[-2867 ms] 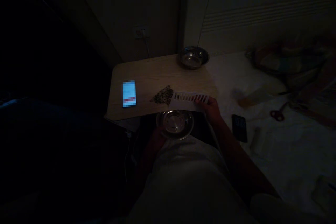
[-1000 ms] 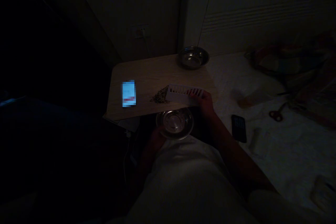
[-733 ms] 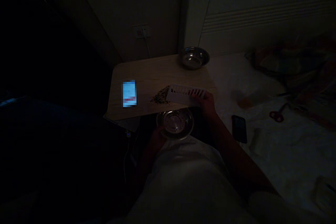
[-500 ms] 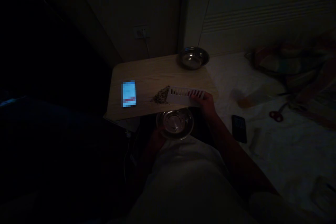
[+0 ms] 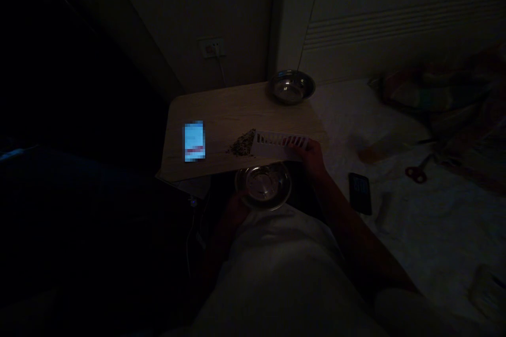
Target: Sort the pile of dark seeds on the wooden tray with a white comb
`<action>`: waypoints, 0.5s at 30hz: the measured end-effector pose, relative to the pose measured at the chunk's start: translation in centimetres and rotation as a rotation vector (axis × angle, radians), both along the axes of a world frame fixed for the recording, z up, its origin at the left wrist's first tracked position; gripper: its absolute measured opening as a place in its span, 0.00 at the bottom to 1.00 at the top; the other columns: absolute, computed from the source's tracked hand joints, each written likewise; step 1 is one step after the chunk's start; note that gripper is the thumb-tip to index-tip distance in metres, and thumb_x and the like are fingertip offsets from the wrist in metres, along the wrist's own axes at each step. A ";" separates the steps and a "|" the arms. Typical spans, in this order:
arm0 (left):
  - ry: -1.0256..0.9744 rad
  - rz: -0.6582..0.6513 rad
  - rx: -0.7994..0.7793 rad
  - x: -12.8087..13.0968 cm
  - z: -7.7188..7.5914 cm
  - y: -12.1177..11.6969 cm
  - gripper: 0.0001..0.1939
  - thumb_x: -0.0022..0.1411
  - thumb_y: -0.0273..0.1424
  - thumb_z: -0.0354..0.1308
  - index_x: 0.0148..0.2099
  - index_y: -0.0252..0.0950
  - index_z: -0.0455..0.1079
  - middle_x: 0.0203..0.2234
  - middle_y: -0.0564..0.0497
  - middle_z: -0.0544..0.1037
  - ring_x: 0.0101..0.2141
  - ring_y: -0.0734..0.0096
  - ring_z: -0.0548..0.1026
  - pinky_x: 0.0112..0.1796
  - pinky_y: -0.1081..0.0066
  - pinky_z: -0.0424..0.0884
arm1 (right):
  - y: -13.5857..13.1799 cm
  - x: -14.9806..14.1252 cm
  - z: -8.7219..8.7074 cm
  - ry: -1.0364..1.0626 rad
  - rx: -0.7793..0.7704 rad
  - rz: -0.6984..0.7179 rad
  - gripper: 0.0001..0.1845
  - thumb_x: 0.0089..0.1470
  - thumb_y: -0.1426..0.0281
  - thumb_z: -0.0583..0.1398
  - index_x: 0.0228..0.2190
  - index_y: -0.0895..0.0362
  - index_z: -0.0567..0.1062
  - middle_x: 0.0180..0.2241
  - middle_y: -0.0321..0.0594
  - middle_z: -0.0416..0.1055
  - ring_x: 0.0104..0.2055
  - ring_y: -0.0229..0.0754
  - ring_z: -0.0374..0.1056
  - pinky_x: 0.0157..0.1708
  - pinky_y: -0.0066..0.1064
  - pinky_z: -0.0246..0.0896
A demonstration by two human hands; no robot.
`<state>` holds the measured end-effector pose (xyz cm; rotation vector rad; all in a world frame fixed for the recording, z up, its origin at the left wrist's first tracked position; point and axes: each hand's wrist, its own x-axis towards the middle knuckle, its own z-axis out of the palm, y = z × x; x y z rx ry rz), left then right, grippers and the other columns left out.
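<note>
My right hand is closed on one end of a white slotted plastic strip, with a row of openings along its upper side. The strip's other end touches a pile of small dark and pale bits, possibly seeds or husks, on the wooden tabletop. Below the table's front edge, my left hand grips the left rim of a shiny metal bowl. A few small specks show inside this bowl. Dim light hides most of the left fingers.
A second metal bowl stands at the table's back right corner. A lit screen, blurred out, lies at the left. On the white sheet to the right are a dark phone, red-handled scissors and a bundled cloth. A wall socket holds a plug.
Almost nothing has moved; both hands, the strip, the pile and the bowl keep their places. The scene looks slightly darker now.
</note>
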<state>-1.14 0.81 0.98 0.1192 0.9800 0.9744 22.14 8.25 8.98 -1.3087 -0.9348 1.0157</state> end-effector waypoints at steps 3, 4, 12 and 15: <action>0.033 -0.003 -0.006 0.3 0.7 0.2 0.09 0.46 0.23 0.65 0.34 0.33 0.77 0.34 0.45 0.82 0.48 0.53 0.75 0.53 0.59 0.66 | -0.2 0.2 -0.3 0.033 -0.016 0.006 0.15 0.35 0.61 0.70 0.28 0.55 0.80 0.28 0.37 0.78 0.28 0.41 0.71 0.30 0.33 0.66; 0.039 -0.007 -0.003 0.3 0.9 0.2 0.09 0.46 0.23 0.65 0.34 0.34 0.76 0.34 0.45 0.82 0.49 0.53 0.74 0.53 0.59 0.66 | -0.3 0.3 -0.3 0.044 -0.021 0.003 0.15 0.35 0.61 0.70 0.28 0.55 0.80 0.28 0.36 0.78 0.28 0.41 0.71 0.30 0.33 0.66; 0.192 0.063 0.090 -0.3 0.3 -0.8 0.18 0.37 0.11 0.65 0.31 0.36 0.76 0.33 0.52 0.82 0.55 0.58 0.70 0.58 0.66 0.58 | -0.7 0.6 -0.2 0.024 -0.017 0.011 0.13 0.36 0.62 0.70 0.27 0.54 0.80 0.27 0.36 0.78 0.27 0.41 0.70 0.29 0.32 0.64; 0.155 0.037 0.072 -0.3 0.2 -0.5 0.15 0.41 0.14 0.65 0.31 0.35 0.77 0.33 0.50 0.82 0.53 0.55 0.72 0.57 0.62 0.61 | -0.7 0.6 -0.3 0.019 -0.032 0.013 0.14 0.36 0.62 0.70 0.27 0.55 0.80 0.26 0.36 0.77 0.26 0.40 0.70 0.28 0.32 0.64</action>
